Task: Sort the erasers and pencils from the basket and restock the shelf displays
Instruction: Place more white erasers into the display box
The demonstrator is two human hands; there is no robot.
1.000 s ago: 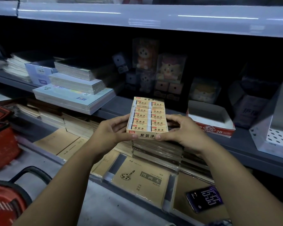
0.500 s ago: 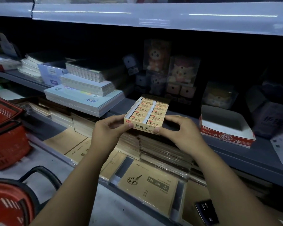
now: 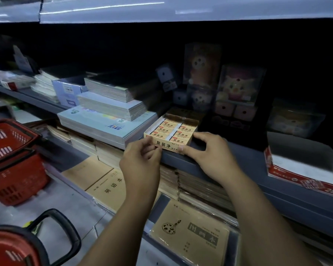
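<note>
Gripping the eraser box (image 3: 171,134) at its two near corners, we have it at the front lip of the grey metal shelf (image 3: 229,169) — just right of a stack of pale, glossy notebooks (image 3: 108,112). It is a flat cream cardboard tray, open on top, with wrapped erasers in two neat rows. Our left hand (image 3: 140,160) pinches the near left corner with curled fingers; our right hand (image 3: 210,152) holds the near right corner, thumb pressed on the printed front, fingers round the side. Far back in the dark stand clear boxes of plush toys (image 3: 236,83). To the right sits a white carton (image 3: 300,160) with red trim. Below lie matt brown exercise books (image 3: 104,181). At the left stand red plastic baskets (image 3: 17,181) — slotted walls, black handles.
</note>
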